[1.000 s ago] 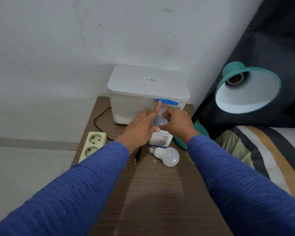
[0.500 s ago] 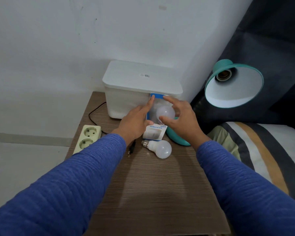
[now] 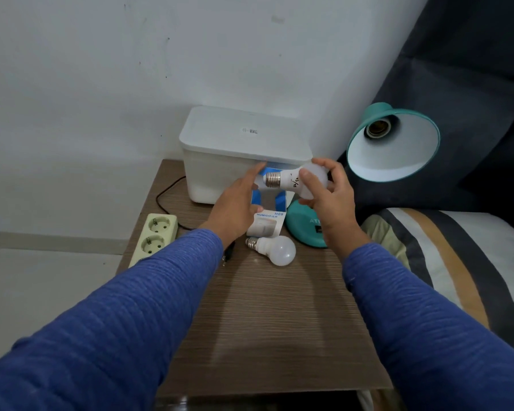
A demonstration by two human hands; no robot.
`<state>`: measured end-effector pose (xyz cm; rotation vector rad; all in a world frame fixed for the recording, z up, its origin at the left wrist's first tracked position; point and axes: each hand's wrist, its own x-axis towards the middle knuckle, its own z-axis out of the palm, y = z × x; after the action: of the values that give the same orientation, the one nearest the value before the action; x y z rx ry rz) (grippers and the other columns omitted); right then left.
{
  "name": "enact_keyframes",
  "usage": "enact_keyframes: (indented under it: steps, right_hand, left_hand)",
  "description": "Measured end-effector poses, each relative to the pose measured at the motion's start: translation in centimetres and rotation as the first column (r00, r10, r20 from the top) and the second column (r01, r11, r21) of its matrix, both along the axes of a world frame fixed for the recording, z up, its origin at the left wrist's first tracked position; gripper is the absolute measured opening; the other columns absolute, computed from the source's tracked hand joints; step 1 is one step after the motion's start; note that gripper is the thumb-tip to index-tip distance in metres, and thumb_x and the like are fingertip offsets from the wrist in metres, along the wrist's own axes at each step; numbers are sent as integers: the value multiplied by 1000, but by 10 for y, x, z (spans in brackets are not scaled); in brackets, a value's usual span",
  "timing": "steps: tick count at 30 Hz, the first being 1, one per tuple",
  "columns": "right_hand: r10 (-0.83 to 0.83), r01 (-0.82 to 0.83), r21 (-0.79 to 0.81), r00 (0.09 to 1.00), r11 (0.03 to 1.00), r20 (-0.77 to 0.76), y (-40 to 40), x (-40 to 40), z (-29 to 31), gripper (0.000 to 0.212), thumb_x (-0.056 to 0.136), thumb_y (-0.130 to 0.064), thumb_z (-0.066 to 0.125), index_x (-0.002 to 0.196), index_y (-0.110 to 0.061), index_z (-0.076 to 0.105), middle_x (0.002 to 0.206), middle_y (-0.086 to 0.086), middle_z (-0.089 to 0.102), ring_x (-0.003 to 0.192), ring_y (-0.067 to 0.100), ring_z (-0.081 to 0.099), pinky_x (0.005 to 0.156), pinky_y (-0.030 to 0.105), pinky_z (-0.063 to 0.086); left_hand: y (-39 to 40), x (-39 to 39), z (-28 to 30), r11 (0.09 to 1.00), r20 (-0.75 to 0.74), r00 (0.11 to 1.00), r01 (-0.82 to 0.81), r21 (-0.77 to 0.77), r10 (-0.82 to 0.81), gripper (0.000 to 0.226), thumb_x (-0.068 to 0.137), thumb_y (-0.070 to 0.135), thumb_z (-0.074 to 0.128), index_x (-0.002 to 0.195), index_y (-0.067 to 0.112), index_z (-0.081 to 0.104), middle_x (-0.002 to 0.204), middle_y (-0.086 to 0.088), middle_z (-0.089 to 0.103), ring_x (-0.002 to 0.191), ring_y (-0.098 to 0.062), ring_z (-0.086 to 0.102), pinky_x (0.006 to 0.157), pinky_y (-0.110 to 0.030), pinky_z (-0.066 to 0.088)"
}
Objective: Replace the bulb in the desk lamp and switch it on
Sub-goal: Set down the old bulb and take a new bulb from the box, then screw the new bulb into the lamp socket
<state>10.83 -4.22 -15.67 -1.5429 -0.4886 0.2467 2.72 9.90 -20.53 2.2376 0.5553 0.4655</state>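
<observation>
My right hand (image 3: 328, 200) grips a white bulb (image 3: 288, 180) by its globe, held sideways with the metal screw base pointing left. My left hand (image 3: 238, 203) holds the blue and white carton (image 3: 267, 222) upright against the white box, fingers along its left edge. Another white bulb (image 3: 275, 249) lies on the wooden table (image 3: 267, 321) in front of the carton. The teal desk lamp has its shade (image 3: 395, 149) tilted toward me at the right, and its socket (image 3: 376, 129) is bare. The lamp's teal base (image 3: 304, 226) sits behind my right wrist.
A white lidded box (image 3: 238, 143) stands at the table's back against the wall. A pale green power strip (image 3: 155, 238) lies at the left edge, with a black cord (image 3: 163, 200) and a loose plug (image 3: 227, 253) nearby. A striped bed (image 3: 445, 262) adjoins on the right.
My right hand has drawn the bulb out of the carton and lifted it up and to the right, turning it sideways. My left hand still steadies the carton.
</observation>
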Motion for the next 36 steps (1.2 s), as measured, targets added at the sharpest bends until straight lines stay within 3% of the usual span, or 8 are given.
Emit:
enact_keyframes:
  steps: [7,11,16,21,25,29,36]
  right_hand:
    - [-54,58,49,996,997,-74,3,-4,-5,30,89,-20,63,118,-23,57,124,7,52,110,27,61,65,22,59]
    - [-63,74,86,991,994,-118,6,-5,-6,28,88,-18,64,115,-23,57,113,-1,53,107,24,60,64,21,58]
    - [-85,95,67,988,993,-126,8,-8,-8,28,87,-20,66,113,-20,57,119,4,52,112,27,59,63,23,59]
    - [-145,159,98,980,982,-134,8,-24,3,30,85,-18,67,112,-17,54,101,-11,49,104,19,57,66,25,59]
    - [-195,212,129,971,969,-137,4,-44,21,33,85,-18,67,114,-18,52,100,-10,48,90,9,55,66,22,56]
    - [-298,326,171,940,930,-167,-9,-56,42,35,78,-15,60,110,-24,52,91,-9,51,78,11,54,77,39,54]
    - [-525,531,56,846,846,-90,-42,-53,67,55,63,-33,56,118,-37,47,115,5,58,103,26,59,91,47,51]
  left_hand:
    - [-10,-11,-7,992,76,997,-34,125,25,40,89,14,59,126,24,51,115,-5,50,105,-17,52,90,-24,41]
    - [-10,-13,-20,982,67,997,-61,181,49,31,90,19,57,121,20,62,114,-9,50,104,-19,52,92,-23,41]
    - [-7,-15,-19,965,-65,997,-10,262,28,34,94,26,51,127,29,57,127,-6,46,119,-19,44,101,-33,41]
    - [-2,-18,2,956,-218,976,42,292,23,42,95,27,47,137,30,44,144,-3,31,132,-21,33,106,-45,37]
    - [0,-21,36,951,-169,982,-34,308,90,42,93,21,47,135,24,46,145,-3,31,131,-22,36,106,-44,36]
    - [-2,-15,83,928,-74,995,-31,370,62,39,94,19,48,133,19,49,141,-8,37,128,-24,40,106,-43,36]
    - [-39,19,155,871,-24,995,101,481,-102,41,96,23,45,137,19,43,138,-10,44,126,-26,44,105,-39,36]
